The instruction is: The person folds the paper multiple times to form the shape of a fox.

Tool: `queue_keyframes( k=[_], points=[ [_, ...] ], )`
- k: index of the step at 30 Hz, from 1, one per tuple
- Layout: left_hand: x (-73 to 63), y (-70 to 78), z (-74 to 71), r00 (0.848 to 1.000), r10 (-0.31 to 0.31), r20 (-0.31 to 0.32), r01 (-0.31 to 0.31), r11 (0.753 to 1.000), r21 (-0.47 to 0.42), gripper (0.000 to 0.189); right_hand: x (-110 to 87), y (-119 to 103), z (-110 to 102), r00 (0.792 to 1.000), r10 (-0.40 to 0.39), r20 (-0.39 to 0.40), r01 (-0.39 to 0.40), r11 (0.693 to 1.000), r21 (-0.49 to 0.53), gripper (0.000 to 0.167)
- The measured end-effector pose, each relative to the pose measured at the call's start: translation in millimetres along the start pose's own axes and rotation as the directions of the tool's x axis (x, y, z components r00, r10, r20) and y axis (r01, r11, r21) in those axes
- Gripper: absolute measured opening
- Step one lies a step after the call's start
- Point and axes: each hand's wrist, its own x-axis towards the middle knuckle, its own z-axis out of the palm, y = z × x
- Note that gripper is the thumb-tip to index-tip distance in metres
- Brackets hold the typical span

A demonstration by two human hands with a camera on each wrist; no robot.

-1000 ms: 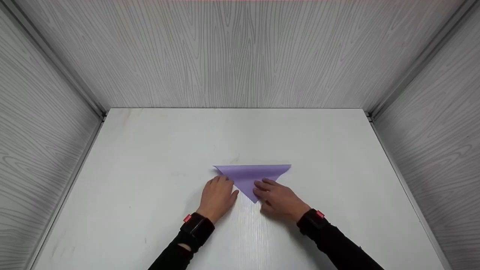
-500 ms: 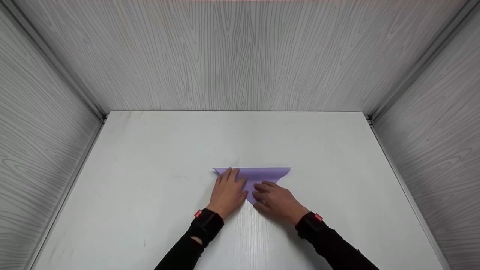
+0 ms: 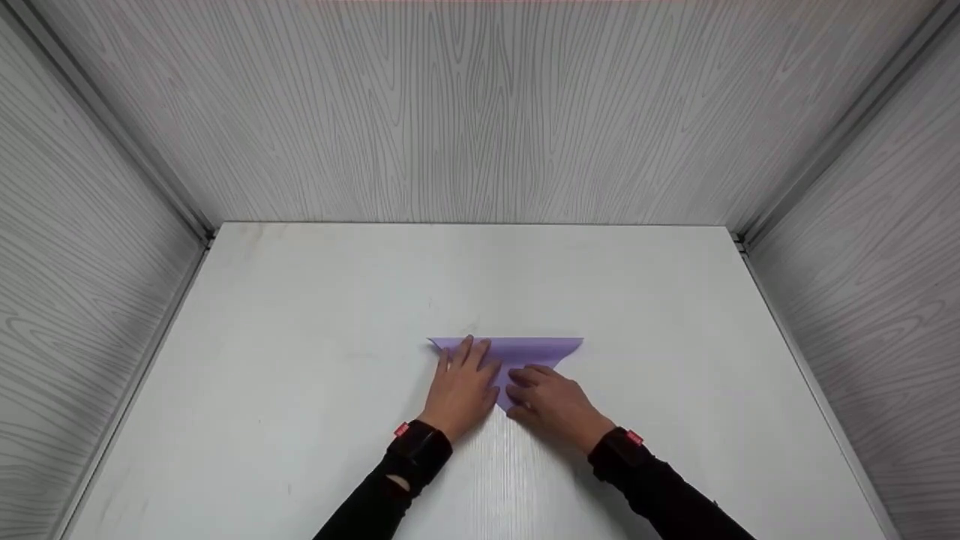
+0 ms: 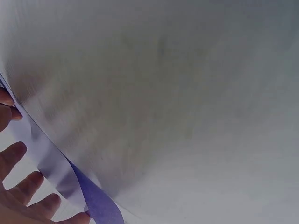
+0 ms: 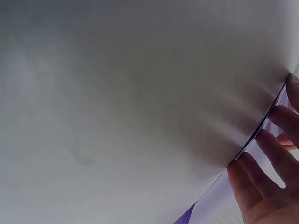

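Note:
A purple sheet of paper [image 3: 526, 349], folded into a triangle, lies on the white tabletop with its long straight edge facing away and its point toward me. My left hand [image 3: 459, 394] rests over the left half with fingers spread and extended, fingertips reaching near the far edge. On the lower right side, my right hand [image 3: 559, 405] touches the paper with gently bent fingers. The left wrist view shows the paper's edge [image 4: 100, 198] bowing up off the table. Fingertips of the right hand [image 5: 266, 186] sit along the edge in the right wrist view. The triangle's near point is partly covered.
The white tabletop [image 3: 315, 315] extends around the paper on all sides. Grey wood-grain panels enclose it: a back wall [image 3: 480, 112], a left wall [image 3: 82, 247] and a right wall [image 3: 870, 247]. Black wrist bands [image 3: 418, 452] sit on both wrists.
My left hand has moved right and forward from the paper's left edge onto its surface, spreading its fingers. The right hand has barely moved, and the triangle stays in place.

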Motion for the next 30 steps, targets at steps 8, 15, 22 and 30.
queue_keyframes(
  k=[8, 15, 22, 30],
  points=[
    [4.2, 1.8, 2.5, 0.999, 0.013, 0.043, -0.013, 1.000, -0.014, 0.049, 1.5, 1, 0, 1.000, 0.007, -0.004, -0.007, 1.000, -0.003, 0.024],
    [7.5, 0.2, 3.4, 0.993, -0.034, 0.116, 0.043, 0.996, -0.073, 0.063, 2.7, -1, 0, 0.999, 0.024, 0.022, -0.024, 1.000, 0.003, 0.031],
    [6.7, -4.4, 7.4, 0.987, -0.024, 0.158, 0.036, 0.996, -0.076, 0.071, 2.0, -1, -1, 0.998, 0.053, 0.036, -0.053, 0.999, -0.004, 0.037],
    [7.6, -15.7, 14.0, 0.986, 0.016, 0.163, -0.007, 0.998, -0.056, 0.073, 2.8, -1, -3, 0.998, 0.053, 0.032, -0.053, 0.999, -0.008, 0.034]
  ],
)
